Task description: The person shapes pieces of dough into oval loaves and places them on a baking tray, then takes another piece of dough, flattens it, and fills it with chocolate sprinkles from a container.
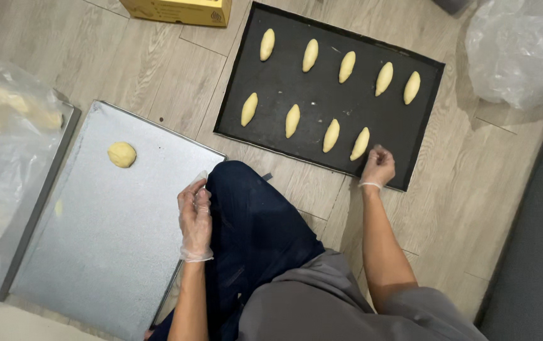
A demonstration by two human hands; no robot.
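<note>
a person sits on a pale wood-look floor (158,69), seen from above, one dark-trousered knee (252,215) raised between two baking trays. both hands wear thin clear gloves.

the right hand (378,167) rests at the near edge of a black baking tray (322,95), its fingers curled together just beside the last of nine small oval dough pieces; whether they pinch anything i cannot tell. the nearest oval dough piece (360,143) lies almost touching the knuckles. the ovals sit in two rows, five behind and four in front, with a gap left at the front right.

the left hand (196,218) hovers over the right edge of a silver tray (95,252), fingers loosely bent and holding nothing. one round dough ball (122,154) lies alone near that tray's far left corner, well apart from the hand.

clear plastic bags (518,50) lie at both sides, and a yellow box (177,9) sits at the top.

the risk i see: the right hand is so close that a careless nudge could dent or shift the soft oval.
</note>
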